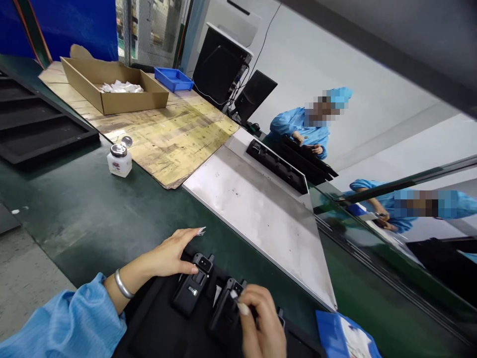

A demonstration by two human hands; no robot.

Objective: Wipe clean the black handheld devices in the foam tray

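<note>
Two black handheld two-way radios, a left one (pixel 188 294) with pale lettering and a middle one (pixel 222 314), lie side by side on a black tray (pixel 154 323) at the bottom of the head view. My left hand (pixel 169 256), a metal bangle on its wrist, has its fingers stretched out and its thumb at the left radio's upper part. Over the middle radio's top, my right hand (pixel 264 320) is closed in a pinch at a small white piece (pixel 234 294), slightly blurred. Behind that hand, part of another black device (pixel 280 317) shows.
A white dispenser bottle (pixel 119 163) with its metal lid raised stands on the green bench. Beyond are a cardboard box (pixel 134 104), a blue bin (pixel 174 79) and black trays (pixel 44 134). A blue packet (pixel 330 330) lies at right. Two people in blue work past the white board (pixel 257 214).
</note>
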